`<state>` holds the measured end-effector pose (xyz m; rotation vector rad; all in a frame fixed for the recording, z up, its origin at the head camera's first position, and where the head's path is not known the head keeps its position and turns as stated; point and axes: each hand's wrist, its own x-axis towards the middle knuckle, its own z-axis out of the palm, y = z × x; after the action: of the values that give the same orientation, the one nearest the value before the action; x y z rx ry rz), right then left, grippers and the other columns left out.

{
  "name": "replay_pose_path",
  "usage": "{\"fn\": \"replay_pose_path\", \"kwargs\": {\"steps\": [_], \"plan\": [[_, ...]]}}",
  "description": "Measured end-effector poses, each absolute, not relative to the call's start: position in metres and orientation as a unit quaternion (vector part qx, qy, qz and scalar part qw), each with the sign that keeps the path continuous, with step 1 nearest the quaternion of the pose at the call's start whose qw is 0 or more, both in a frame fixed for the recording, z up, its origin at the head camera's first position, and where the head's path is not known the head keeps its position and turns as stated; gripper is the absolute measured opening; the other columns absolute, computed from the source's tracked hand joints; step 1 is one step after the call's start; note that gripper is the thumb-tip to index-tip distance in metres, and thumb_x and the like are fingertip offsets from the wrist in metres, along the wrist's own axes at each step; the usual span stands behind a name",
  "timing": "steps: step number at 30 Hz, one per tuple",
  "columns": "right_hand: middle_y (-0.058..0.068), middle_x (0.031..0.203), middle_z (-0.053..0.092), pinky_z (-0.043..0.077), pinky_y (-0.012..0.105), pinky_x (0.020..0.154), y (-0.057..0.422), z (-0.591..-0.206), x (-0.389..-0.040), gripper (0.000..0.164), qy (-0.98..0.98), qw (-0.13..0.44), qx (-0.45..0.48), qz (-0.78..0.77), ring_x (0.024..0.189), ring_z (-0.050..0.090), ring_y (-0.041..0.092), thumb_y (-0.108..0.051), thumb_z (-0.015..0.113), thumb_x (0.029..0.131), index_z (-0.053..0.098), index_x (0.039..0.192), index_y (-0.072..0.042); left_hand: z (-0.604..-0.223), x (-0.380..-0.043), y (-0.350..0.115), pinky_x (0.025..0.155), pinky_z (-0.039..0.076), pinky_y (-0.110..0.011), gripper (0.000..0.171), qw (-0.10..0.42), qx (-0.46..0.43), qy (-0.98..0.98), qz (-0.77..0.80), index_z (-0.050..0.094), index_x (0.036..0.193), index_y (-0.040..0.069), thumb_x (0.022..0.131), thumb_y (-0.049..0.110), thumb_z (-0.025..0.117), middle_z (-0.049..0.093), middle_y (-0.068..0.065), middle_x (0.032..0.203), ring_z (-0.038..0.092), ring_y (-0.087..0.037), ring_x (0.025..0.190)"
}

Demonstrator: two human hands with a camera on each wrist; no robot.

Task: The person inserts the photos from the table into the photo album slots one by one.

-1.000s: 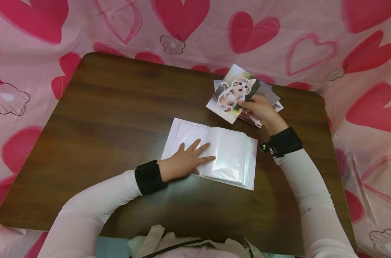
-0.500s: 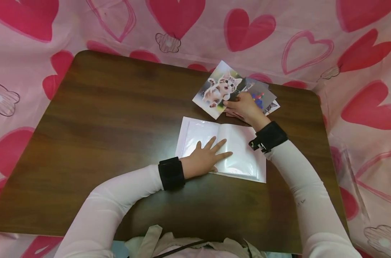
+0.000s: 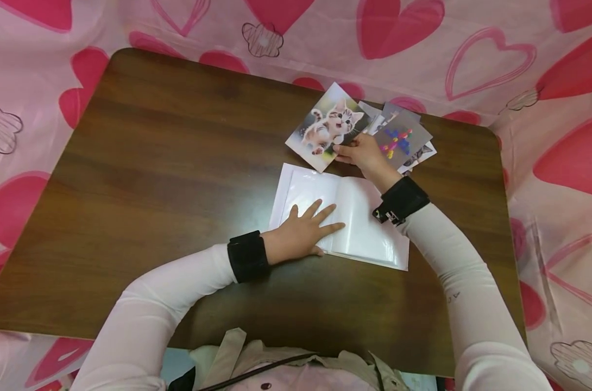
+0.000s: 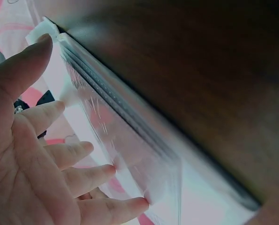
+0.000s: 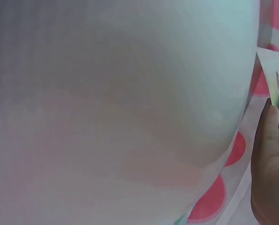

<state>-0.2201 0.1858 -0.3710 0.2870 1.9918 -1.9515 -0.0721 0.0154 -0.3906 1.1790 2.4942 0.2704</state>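
Note:
A small white photo album [image 3: 371, 228] with clear plastic sleeves lies spread on the table. My left hand [image 3: 298, 234] rests on its left page and middle fold, fingers straight and fanned out. In the left wrist view, the fingertips touch the plastic sleeves [image 4: 130, 150]. Just beyond the album's far edge, my right hand [image 3: 368, 156] pinches a kitten photo [image 3: 327, 127] by its lower right side, thumb on top. The photo is picture side up and turned at an angle. At the right edge of the right wrist view, the photo [image 5: 274, 70] shows between thumb and fingers.
Several loose photos [image 3: 398, 136] lie in an overlapping pile at the table's far right, one with a colourful figure on grey. The brown wooden table [image 3: 178, 163] has rounded corners. A pink cloth [image 3: 491, 108] with red hearts hangs behind and beside it.
My right hand has drawn the kitten photo leftward off the pile, uncovering more of the photos beneath. My left hand stays spread on the album, which has slid slightly to the right in view.

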Motion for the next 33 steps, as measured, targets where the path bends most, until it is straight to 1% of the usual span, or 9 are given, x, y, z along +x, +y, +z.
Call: {"fn": "replay_pose_path", "kwargs": {"steps": [6,11,19,30,33], "plan": [[-0.004,0.067,0.069,0.057,0.018,0.054,0.1840,-0.3700,-0.2212,0.018,0.701,0.167,0.099,-0.687,0.062,0.067,0.008,0.015,0.056,0.086,0.058,0.103,0.007,-0.3906,-0.0725,0.0156,0.097,0.036,-0.066,0.076,0.179,0.416,0.887,0.089,0.028,0.151,0.029,0.086,0.045,0.063,0.012,-0.011,0.160,0.012,-0.036,0.142],[-0.005,0.066,0.069,0.057,0.018,0.053,0.1831,-0.3706,-0.2223,0.018,0.696,0.166,0.109,-0.690,0.061,0.067,0.008,0.015,0.055,0.087,0.058,0.100,0.003,-0.3903,-0.0717,0.0152,0.097,0.035,-0.067,0.075,0.181,0.418,0.885,0.096,0.028,0.151,0.028,0.087,0.042,0.063,0.013,-0.012,0.160,0.012,-0.036,0.142],[-0.004,0.063,0.070,0.057,0.018,0.051,0.1810,-0.3698,-0.2225,0.018,0.685,0.171,0.117,-0.699,0.058,0.068,0.010,0.016,0.055,0.086,0.057,0.097,0.002,-0.3896,-0.0708,0.0136,0.096,0.038,-0.066,0.075,0.170,0.423,0.885,0.089,0.028,0.151,0.027,0.087,0.040,0.064,0.015,-0.013,0.159,0.014,-0.036,0.142],[0.000,0.063,0.068,0.057,0.019,0.052,0.1797,-0.3729,-0.2204,0.014,0.681,0.166,0.121,-0.703,0.059,0.068,0.011,0.014,0.057,0.086,0.059,0.085,0.001,-0.3886,-0.0684,0.0145,0.098,0.035,-0.067,0.075,0.192,0.418,0.885,0.076,0.025,0.152,0.028,0.088,0.038,0.063,0.015,-0.011,0.160,0.012,-0.035,0.143],[0.000,0.063,0.067,0.057,0.019,0.052,0.1796,-0.3728,-0.2211,0.014,0.683,0.164,0.124,-0.701,0.058,0.067,0.010,0.014,0.057,0.086,0.058,0.084,0.000,-0.3879,-0.0687,0.0145,0.098,0.035,-0.067,0.075,0.193,0.418,0.885,0.072,0.025,0.152,0.029,0.088,0.038,0.063,0.016,-0.011,0.160,0.013,-0.035,0.142]]}}
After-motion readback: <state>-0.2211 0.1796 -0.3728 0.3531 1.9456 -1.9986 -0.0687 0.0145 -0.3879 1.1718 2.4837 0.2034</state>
